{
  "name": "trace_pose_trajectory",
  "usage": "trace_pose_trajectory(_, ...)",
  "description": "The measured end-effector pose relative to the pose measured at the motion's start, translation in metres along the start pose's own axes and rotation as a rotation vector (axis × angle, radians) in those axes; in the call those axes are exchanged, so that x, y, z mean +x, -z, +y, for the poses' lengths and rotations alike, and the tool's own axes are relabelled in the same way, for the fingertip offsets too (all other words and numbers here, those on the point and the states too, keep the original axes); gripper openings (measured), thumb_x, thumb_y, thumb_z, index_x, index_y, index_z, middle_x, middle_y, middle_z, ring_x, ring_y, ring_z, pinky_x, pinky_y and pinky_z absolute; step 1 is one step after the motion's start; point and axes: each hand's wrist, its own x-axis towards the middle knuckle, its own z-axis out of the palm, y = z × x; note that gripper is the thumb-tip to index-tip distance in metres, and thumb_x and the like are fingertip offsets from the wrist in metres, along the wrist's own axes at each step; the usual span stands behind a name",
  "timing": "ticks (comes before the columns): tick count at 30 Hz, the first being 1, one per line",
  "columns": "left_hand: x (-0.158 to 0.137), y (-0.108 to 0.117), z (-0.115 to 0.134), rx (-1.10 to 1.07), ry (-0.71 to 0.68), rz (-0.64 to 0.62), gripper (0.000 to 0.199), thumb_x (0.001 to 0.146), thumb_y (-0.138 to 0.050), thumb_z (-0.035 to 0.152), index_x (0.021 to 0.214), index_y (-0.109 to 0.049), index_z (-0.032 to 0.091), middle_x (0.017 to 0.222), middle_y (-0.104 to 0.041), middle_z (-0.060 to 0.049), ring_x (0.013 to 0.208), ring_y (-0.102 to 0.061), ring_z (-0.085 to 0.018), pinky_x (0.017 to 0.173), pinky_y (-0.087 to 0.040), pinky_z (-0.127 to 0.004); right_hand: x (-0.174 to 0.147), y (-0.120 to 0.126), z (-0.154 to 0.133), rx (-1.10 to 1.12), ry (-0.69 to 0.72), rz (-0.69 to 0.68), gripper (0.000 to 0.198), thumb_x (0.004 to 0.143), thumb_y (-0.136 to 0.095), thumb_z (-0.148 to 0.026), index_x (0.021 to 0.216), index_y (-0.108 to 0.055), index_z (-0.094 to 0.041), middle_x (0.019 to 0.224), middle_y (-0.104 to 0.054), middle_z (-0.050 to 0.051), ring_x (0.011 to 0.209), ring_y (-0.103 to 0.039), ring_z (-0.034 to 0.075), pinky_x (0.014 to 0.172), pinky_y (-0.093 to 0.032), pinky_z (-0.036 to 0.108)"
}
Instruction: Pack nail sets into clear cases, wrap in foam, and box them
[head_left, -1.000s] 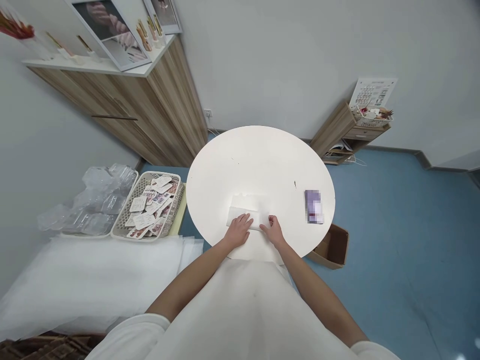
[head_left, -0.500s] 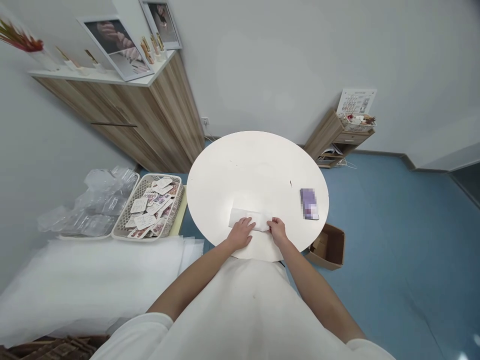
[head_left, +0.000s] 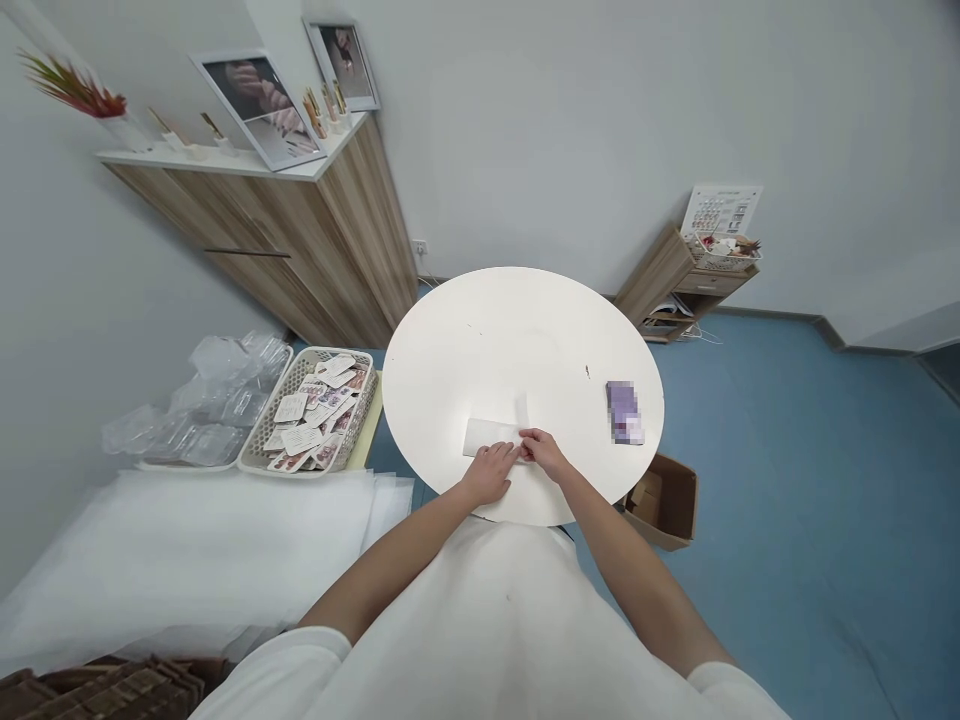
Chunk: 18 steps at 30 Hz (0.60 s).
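Change at the sheet: half a second ago we saw the right hand (head_left: 545, 453) out at the right end of the white sheet (head_left: 489, 436); now it has come in beside the left hand (head_left: 490, 473), and a narrow white flap (head_left: 521, 408) shows past the far edge
Right grip: we see thumb and fingers drawn together, pinching the sheet's right end
Left grip: fingers loosely apart, resting on the sheet, clamped on nothing
Hand pose: left palm down, right turned inward; we cannot tell whether their fingertips touch
Sheet's place: near side of the round table (head_left: 517, 330), well apart from the purple item (head_left: 622, 408)
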Motion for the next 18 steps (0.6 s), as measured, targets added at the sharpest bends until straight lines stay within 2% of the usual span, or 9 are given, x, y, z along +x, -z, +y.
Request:
trace_pose_trajectory(2, 0.000, 0.000, 0.000, 0.043, -0.011, -0.023, 0.057, 0.073, -0.046, 0.024, 0.127, -0.029, 0.020, 0.133, -0.034, -0.011, 0.120, -0.030, -0.026, 0.092, -0.027, -0.042, -0.001, 0.006, 0.001, -0.085, 0.046, 0.058, 0.030, 0.075, -0.040, -0.021, 0.102, -0.054, -0.016, 0.082, -0.055, 0.003, 0.069, -0.052, 0.012, 0.071, -0.043, 0.029)
trace_pose_trajectory(4, 0.000, 0.000, 0.000, 0.056, -0.020, -0.026, 0.056, 0.073, -0.046, 0.024, 0.126, -0.031, 0.020, 0.133, -0.034, -0.011, 0.120, -0.029, -0.026, 0.092, -0.026, -0.042, -0.003, 0.009, 0.002, -0.286, 0.146, 0.073, 0.035, 0.076, -0.041, -0.020, 0.110, -0.050, -0.020, 0.097, -0.051, 0.005, 0.074, -0.051, 0.012, 0.075, -0.041, 0.029)
trace_pose_trajectory(7, -0.002, 0.000, -0.001, 0.013, -0.015, -0.026, 0.057, 0.072, -0.047, 0.024, 0.127, -0.030, 0.021, 0.133, -0.034, -0.010, 0.121, -0.028, -0.026, 0.092, -0.027, -0.041, -0.006, 0.005, 0.001, -0.677, 0.252, -0.021, 0.044, 0.079, -0.042, -0.022, 0.123, -0.039, -0.023, 0.112, -0.042, 0.008, 0.079, -0.051, 0.014, 0.070, -0.041, 0.026)
trace_pose_trajectory(10, -0.009, -0.001, -0.005, -0.090, 0.063, 0.018, 0.056, 0.072, -0.049, 0.025, 0.125, -0.032, 0.023, 0.136, -0.030, -0.008, 0.125, -0.023, -0.026, 0.096, -0.024, -0.041, -0.006, -0.005, -0.001, -0.882, 0.236, -0.048, 0.049, 0.082, -0.039, -0.026, 0.130, -0.027, -0.022, 0.115, -0.038, 0.010, 0.086, -0.051, 0.017, 0.063, -0.040, 0.025)
trace_pose_trajectory(12, -0.016, -0.003, -0.010, -0.200, 0.301, 0.105, 0.057, 0.073, -0.049, 0.030, 0.126, -0.030, 0.024, 0.138, -0.024, -0.009, 0.126, -0.019, -0.027, 0.097, -0.023, -0.042, -0.007, -0.012, 0.000, -0.929, 0.227, -0.019, 0.050, 0.084, -0.036, -0.026, 0.132, -0.022, -0.022, 0.116, -0.036, 0.011, 0.087, -0.050, 0.018, 0.063, -0.040, 0.025)
trace_pose_trajectory(15, -0.022, -0.006, -0.019, -0.431, 0.817, 0.194, 0.063, 0.074, -0.047, 0.038, 0.128, -0.023, 0.018, 0.137, -0.020, -0.015, 0.125, -0.021, -0.031, 0.094, -0.027, -0.044, -0.008, -0.020, 0.001, -0.926, 0.213, 0.016, 0.050, 0.085, -0.033, -0.023, 0.133, -0.019, -0.020, 0.116, -0.035, 0.013, 0.084, -0.051, 0.018, 0.065, -0.040, 0.026)
trace_pose_trajectory(16, -0.023, -0.007, -0.021, -0.504, 0.916, 0.192, 0.063, 0.073, -0.048, 0.040, 0.128, -0.024, 0.016, 0.137, -0.021, -0.016, 0.124, -0.022, -0.032, 0.094, -0.028, -0.044, -0.008, -0.022, 0.001, -0.916, 0.207, 0.021, 0.050, 0.085, -0.032, -0.022, 0.133, -0.019, -0.019, 0.116, -0.034, 0.013, 0.083, -0.052, 0.018, 0.066, -0.040, 0.027)
trace_pose_trajectory(18, -0.022, -0.007, -0.023, -0.632, 0.964, 0.168, 0.060, 0.072, -0.049, 0.041, 0.124, -0.030, 0.017, 0.134, -0.025, -0.014, 0.124, -0.024, -0.030, 0.096, -0.028, -0.042, -0.009, -0.026, 0.001, -0.892, 0.202, 0.016, 0.050, 0.085, -0.033, -0.022, 0.133, -0.019, -0.019, 0.116, -0.033, 0.013, 0.082, -0.052, 0.017, 0.067, -0.040, 0.027)
